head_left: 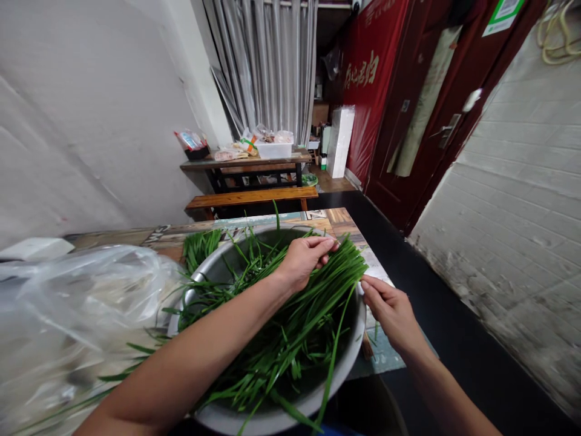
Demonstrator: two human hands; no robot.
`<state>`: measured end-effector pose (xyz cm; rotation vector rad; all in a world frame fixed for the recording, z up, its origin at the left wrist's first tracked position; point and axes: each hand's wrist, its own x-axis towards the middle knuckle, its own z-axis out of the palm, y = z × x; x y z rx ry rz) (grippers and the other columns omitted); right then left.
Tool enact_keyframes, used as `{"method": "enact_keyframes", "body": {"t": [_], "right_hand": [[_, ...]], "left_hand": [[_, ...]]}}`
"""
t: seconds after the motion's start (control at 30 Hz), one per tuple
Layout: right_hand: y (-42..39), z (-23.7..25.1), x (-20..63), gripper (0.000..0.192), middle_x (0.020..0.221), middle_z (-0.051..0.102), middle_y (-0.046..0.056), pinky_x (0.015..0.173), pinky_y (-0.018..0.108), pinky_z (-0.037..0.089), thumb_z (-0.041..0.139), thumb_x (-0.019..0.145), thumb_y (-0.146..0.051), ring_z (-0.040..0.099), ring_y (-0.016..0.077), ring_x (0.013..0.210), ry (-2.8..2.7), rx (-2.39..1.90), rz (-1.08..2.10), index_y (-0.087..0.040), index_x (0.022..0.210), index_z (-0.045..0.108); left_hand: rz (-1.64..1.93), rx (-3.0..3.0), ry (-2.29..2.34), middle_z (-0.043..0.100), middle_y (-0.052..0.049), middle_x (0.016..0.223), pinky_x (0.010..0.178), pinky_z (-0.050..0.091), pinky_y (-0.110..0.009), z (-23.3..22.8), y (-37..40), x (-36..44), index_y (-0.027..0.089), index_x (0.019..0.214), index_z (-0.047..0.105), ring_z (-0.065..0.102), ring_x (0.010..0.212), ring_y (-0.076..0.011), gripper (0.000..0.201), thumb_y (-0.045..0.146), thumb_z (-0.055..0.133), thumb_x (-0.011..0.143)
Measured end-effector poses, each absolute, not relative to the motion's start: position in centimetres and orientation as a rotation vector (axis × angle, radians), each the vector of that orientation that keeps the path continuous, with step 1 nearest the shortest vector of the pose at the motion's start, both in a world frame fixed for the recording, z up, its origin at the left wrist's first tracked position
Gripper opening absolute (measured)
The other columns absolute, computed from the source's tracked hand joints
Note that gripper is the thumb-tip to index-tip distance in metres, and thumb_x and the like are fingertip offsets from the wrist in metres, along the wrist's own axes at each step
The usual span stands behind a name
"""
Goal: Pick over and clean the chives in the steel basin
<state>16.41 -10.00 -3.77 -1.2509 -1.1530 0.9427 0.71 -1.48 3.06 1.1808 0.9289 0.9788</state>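
A large metal basin point(358, 339) holds a heap of long green garlic chives point(295, 327), some hanging over its rim. My left hand point(305, 261) reaches across the heap, its thumb and forefinger pinched together beside the upper ends of a bundle. Whatever is in that pinch is too small to make out. At the basin's right rim, my right hand point(391, 310) has thumb and forefinger closed at the bundle's cut ends, where one long blade droops down. A second bunch of chives point(201, 248) lies on the table behind the basin.
A big clear plastic bag point(104, 290) covers the left of the patterned table point(340, 219). Beyond stand a wooden bench point(254, 197) and another table with a white plastic tub point(275, 149) and packets. A dark red door point(422, 121) and white brick wall are on the right.
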Motion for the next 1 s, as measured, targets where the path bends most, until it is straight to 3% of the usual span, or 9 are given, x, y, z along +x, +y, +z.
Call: {"method": "enact_keyframes", "body": {"t": [0.47,0.7,0.9,1.0], "right_hand": [[-10.3,-3.8,16.5,0.034,0.045,0.048,-0.003,0.038,0.022,0.031,0.057,0.079,-0.037,0.040,0.0109,0.042,-1.161,-1.229,1.010,-0.015,0.101,0.069],[-10.2,-3.4,16.3,0.036,0.045,0.051,-0.003,0.039,0.022,0.035,0.060,0.076,-0.040,0.045,0.0123,0.044,-1.143,-1.239,0.968,-0.015,0.098,0.071],[-11.7,-4.8,17.2,0.037,0.056,0.059,0.001,0.040,0.022,0.037,0.063,0.073,-0.042,0.048,0.0134,0.047,-1.109,-1.261,0.957,-0.016,0.097,0.071],[-13.5,-7.1,18.1,0.033,0.062,0.061,0.004,0.042,0.024,0.039,0.067,0.070,-0.041,0.050,0.0149,0.050,-1.045,-1.270,0.939,-0.015,0.088,0.073]], "left_hand": [[0.978,1.203,0.926,0.059,-0.003,0.069,0.042,0.023,-0.016,3.5,-2.1,0.9,0.010,0.077,0.068,0.040,0.047,-0.0026,0.031,0.037,0.070,0.062],[0.927,1.366,1.064,0.051,0.002,0.047,0.044,0.027,-0.019,3.4,-2.1,0.7,0.009,0.078,0.071,0.038,0.043,-0.0051,0.027,0.031,0.069,0.062],[0.858,1.706,0.982,0.068,-0.006,0.074,0.057,0.040,-0.022,4.7,0.1,-1.7,0.013,0.078,0.072,0.056,0.062,-0.0127,0.024,0.034,0.060,0.071],[0.856,1.857,1.097,0.069,-0.005,0.070,0.060,0.042,-0.024,4.3,1.8,-3.3,0.015,0.080,0.072,0.059,0.063,-0.0153,0.021,0.028,0.059,0.071]]}}
